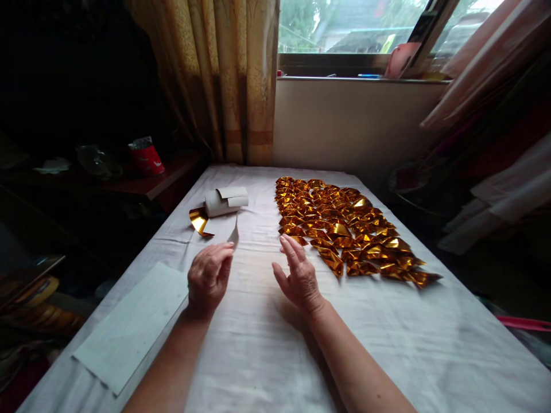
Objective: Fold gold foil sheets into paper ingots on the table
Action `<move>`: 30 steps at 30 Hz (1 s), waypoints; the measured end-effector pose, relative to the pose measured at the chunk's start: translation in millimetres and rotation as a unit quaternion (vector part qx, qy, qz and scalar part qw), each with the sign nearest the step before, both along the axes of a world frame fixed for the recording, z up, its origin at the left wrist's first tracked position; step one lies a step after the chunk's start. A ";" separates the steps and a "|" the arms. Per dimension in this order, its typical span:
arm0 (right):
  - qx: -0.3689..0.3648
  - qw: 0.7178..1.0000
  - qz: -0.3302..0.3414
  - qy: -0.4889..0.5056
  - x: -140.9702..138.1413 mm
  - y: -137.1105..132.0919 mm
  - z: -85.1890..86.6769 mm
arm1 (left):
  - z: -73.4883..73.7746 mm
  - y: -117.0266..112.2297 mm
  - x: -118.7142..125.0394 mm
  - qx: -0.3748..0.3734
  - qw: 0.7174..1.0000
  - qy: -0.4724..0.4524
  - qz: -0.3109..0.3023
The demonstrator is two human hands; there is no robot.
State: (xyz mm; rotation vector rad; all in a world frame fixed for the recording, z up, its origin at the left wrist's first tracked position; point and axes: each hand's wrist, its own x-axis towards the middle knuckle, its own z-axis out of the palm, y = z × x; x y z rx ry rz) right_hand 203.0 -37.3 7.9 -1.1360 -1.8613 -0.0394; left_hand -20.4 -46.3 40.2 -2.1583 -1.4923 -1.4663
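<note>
Filling the lower part of the view, the table (267, 355) is covered with a white cloth (387, 344), which has soft wrinkles. Behind its left far part hangs a golden curtain (241, 69), and to the right of the curtain is a window (344, 28). On the right half of the table lie many folded gold foil pieces (340, 229), placed close together in rows. Along the left edge, a long pale sheet (133, 321) lies flat. The right hand (299, 278) is open and holds nothing; its fingertips are at the near left corner of the rows, but I cannot tell if they touch. The left hand (209, 278) has its fingers bent together, gripping with the tips the end of a thin curled strip. Beyond this hand lies a white roll (215, 205) of paper, with loose edges on top. A red container (147, 158) stands on the dark furniture (170, 175) at left. Just beside the roll is a curved gold piece (198, 219). Smallest is the thin curled strip (235, 234), pale and rising between the left fingertips and the roll.
</note>
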 end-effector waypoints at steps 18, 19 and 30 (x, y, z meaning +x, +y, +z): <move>-0.120 0.985 0.115 -0.043 14.0 1.1 -8.2 | -23.4 6.3 -0.3 -0.236 0.955 0.127 -0.129; -0.142 0.983 0.112 -0.026 16.3 1.5 -6.1 | -22.2 8.6 -5.1 -0.255 0.953 0.109 -0.119; -0.303 0.948 0.021 0.093 8.1 4.8 -3.4 | -12.1 5.9 3.0 -0.409 0.910 0.031 -0.062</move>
